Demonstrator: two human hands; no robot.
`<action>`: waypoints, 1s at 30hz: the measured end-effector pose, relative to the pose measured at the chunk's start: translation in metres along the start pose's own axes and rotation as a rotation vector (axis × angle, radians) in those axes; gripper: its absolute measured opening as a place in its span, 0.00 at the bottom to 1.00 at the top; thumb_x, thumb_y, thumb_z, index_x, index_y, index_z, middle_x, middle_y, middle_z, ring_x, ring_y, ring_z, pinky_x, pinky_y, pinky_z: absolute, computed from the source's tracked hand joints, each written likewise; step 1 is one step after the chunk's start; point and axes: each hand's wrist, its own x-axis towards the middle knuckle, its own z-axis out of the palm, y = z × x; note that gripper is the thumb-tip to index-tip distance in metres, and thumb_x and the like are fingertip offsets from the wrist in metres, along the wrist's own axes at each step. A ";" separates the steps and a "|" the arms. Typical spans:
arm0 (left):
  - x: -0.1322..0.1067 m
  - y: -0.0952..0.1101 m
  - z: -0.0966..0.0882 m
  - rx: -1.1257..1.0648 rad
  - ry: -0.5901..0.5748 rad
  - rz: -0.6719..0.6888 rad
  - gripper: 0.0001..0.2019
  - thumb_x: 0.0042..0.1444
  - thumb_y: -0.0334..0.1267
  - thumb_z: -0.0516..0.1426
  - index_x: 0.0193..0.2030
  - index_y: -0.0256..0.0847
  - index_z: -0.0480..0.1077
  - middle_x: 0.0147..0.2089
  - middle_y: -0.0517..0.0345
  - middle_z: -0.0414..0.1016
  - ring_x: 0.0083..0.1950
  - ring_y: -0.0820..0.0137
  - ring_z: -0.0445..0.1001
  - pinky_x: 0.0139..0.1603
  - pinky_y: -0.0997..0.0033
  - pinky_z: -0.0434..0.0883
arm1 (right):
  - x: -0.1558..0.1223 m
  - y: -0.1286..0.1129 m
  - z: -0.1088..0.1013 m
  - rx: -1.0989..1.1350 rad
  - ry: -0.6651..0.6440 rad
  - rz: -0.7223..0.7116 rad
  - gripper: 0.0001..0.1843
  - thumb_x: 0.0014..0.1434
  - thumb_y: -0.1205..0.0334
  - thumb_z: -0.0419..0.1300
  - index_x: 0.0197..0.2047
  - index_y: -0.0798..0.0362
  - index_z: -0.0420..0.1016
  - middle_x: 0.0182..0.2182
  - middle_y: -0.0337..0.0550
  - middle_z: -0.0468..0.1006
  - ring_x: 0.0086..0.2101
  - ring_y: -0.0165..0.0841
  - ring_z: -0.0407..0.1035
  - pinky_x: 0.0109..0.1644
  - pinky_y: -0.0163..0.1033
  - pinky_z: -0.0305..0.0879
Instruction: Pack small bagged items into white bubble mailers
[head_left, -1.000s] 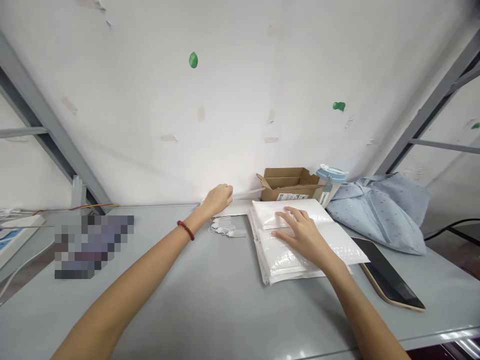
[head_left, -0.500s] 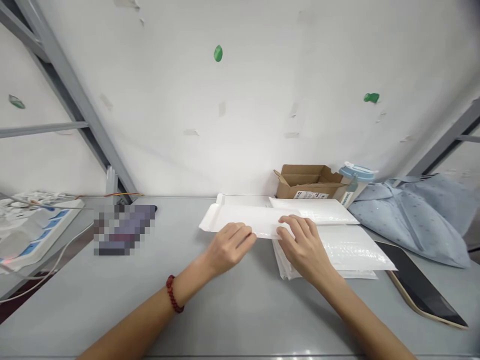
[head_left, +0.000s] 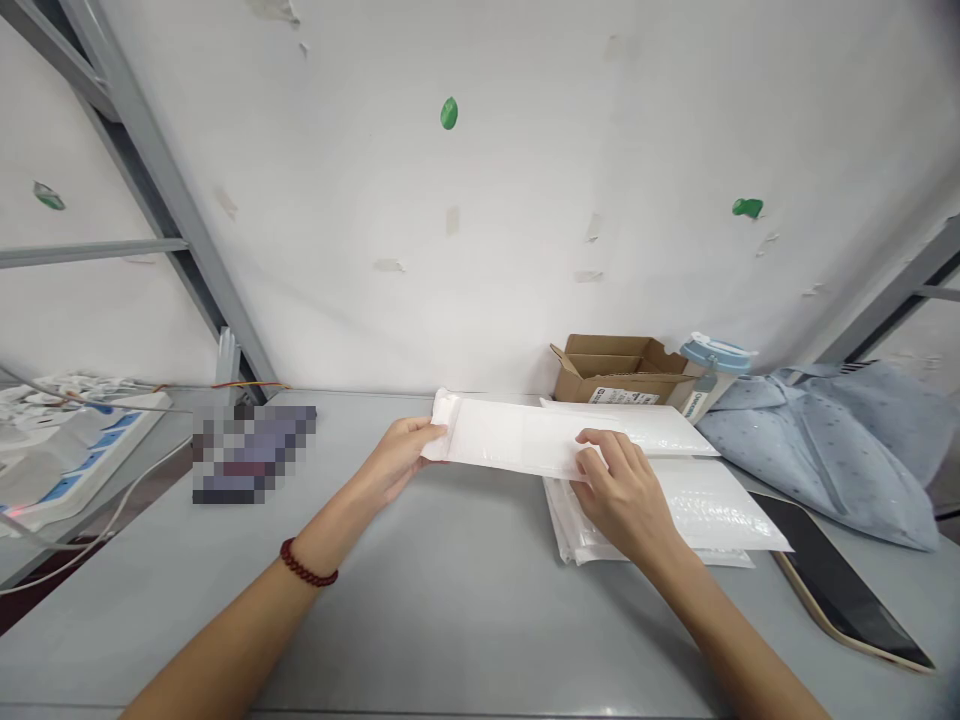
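A long white bubble mailer (head_left: 510, 437) is held up between my two hands, tilted slightly down to the right. My left hand (head_left: 401, 455) is closed on its left end, thumb on top, near the folded flap. At the other end, my right hand (head_left: 619, 485) pinches the mailer with bent fingers; its fingertips partly cover that end. Under and beyond the right hand lies a stack of white bubble mailers (head_left: 720, 505), with another bubble mailer (head_left: 667, 428) resting behind. A dark red bead bracelet (head_left: 307, 565) circles the left wrist.
An open cardboard box (head_left: 619, 370) and a blue-lidded cup (head_left: 709, 370) stand against the wall. Light blue fabric (head_left: 832, 450) and a phone (head_left: 847, 585) lie at the right. A blurred-out object (head_left: 259, 455) and a power strip (head_left: 90, 460) with cables are at the left.
My left hand has moved left along the mailer to its flap end and now grips it there. The flap has folded in. My right hand stays at the other end.
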 end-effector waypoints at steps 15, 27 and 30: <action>-0.031 -0.005 0.056 0.046 -0.308 0.189 0.13 0.52 0.46 0.60 0.31 0.35 0.74 0.31 0.57 0.75 0.33 0.69 0.71 0.34 0.73 0.67 | -0.005 -0.014 -0.006 0.135 -0.161 -0.077 0.38 0.47 0.58 0.61 0.61 0.53 0.54 0.57 0.60 0.60 0.58 0.50 0.52 0.60 0.62 0.40; -0.034 -0.005 0.056 0.289 -0.209 0.292 0.15 0.57 0.46 0.54 0.27 0.37 0.70 0.28 0.60 0.68 0.32 0.71 0.65 0.32 0.73 0.61 | -0.002 -0.011 -0.010 0.089 -0.219 -0.089 0.40 0.49 0.52 0.59 0.63 0.52 0.51 0.57 0.60 0.58 0.56 0.51 0.54 0.58 0.61 0.42; -0.034 -0.007 0.058 0.341 -0.195 0.296 0.15 0.57 0.46 0.53 0.26 0.37 0.70 0.27 0.60 0.67 0.30 0.72 0.63 0.31 0.73 0.60 | -0.001 -0.010 -0.011 0.106 -0.214 -0.085 0.39 0.49 0.51 0.59 0.62 0.52 0.53 0.55 0.58 0.60 0.54 0.50 0.55 0.58 0.61 0.43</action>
